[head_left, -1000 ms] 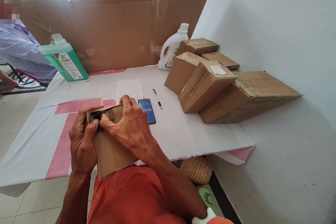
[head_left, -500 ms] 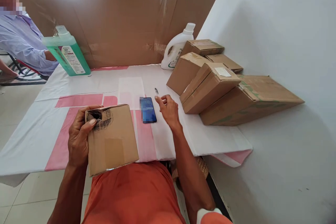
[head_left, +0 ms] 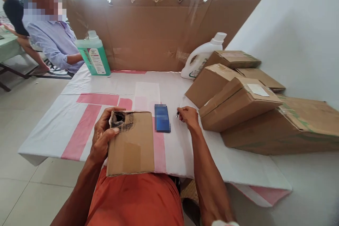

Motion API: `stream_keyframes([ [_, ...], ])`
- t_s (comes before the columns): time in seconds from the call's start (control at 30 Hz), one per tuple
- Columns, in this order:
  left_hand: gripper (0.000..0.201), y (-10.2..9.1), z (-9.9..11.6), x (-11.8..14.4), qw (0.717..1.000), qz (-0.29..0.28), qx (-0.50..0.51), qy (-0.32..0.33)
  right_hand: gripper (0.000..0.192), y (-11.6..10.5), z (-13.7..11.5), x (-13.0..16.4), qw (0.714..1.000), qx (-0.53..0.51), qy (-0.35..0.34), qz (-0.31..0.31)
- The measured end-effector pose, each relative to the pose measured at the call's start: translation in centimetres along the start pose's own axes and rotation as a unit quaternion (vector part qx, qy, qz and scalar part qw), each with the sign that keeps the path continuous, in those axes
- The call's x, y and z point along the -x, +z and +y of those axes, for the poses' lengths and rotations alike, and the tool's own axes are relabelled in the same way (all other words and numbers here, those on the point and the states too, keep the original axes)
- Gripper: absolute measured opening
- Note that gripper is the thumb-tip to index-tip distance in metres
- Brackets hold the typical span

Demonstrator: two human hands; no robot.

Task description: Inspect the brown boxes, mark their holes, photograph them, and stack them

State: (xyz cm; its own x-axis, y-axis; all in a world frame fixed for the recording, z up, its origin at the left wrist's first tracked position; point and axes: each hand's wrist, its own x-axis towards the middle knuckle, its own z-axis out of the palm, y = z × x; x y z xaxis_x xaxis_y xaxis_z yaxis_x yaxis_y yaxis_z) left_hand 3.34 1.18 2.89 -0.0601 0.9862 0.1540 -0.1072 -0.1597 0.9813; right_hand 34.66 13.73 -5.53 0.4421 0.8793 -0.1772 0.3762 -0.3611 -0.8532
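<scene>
On counter (head_left: pixel 79 88), right hand (head_left: pixel 188 116) pinches pen (head_left: pixel 177 114); left hand (head_left: pixel 102 137) clasps box (head_left: pixel 131 144). Keep box steady, grip pen low.

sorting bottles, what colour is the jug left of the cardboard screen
Green, with a white label; clearest in the head view.

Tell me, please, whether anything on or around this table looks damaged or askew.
The small box held by the left hand has a torn, black-scribbled hole at its top left corner. The stacked boxes by the wall lean against each other instead of lying flat. The right hand rests on the pen.
</scene>
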Motion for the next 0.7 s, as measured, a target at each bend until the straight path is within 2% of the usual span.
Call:
stream_keyframes([
  [0.1, 0.049, 0.3, -0.1, 0.1, 1.000, -0.005, -0.010, 0.003, 0.023, -1.1, -2.2, 5.3, 0.986, -0.153, -0.068, -0.017],
  [0.17, 0.049, 0.6, -0.2, 0.2, 1.000, -0.016, -0.016, 0.009, 0.025, -1.1, -4.1, 10.2, 0.924, -0.343, -0.151, -0.074],
  [0.2, 0.049, 0.7, -0.2, 0.3, 0.999, -0.021, -0.022, 0.015, 0.025, -0.8, -5.1, 12.8, 0.896, -0.391, -0.179, -0.115],
  [0.27, 0.049, 0.8, -0.3, 0.4, 0.999, -0.028, -0.037, 0.028, 0.020, 0.3, -6.9, 17.3, 0.860, -0.429, -0.217, -0.171],
  [0.33, 0.048, 0.7, -0.4, 0.6, 0.998, -0.030, -0.048, 0.040, 0.015, 1.7, -8.2, 20.3, 0.849, -0.431, -0.251, -0.176],
  [0.47, 0.049, 0.3, -0.8, 1.1, 0.998, -0.024, -0.031, 0.050, 0.008, 3.3, -9.0, 21.8, 0.846, -0.423, -0.289, -0.145],
  [0.6, 0.051, 0.2, -1.0, 1.6, 0.998, -0.026, -0.021, 0.054, 0.002, 3.1, -8.8, 21.4, 0.864, -0.388, -0.291, -0.137],
  [0.7, 0.052, 0.2, -1.0, 1.6, 0.998, -0.025, -0.021, 0.058, 0.002, 3.0, -8.7, 21.6, 0.865, -0.377, -0.299, -0.138],
])
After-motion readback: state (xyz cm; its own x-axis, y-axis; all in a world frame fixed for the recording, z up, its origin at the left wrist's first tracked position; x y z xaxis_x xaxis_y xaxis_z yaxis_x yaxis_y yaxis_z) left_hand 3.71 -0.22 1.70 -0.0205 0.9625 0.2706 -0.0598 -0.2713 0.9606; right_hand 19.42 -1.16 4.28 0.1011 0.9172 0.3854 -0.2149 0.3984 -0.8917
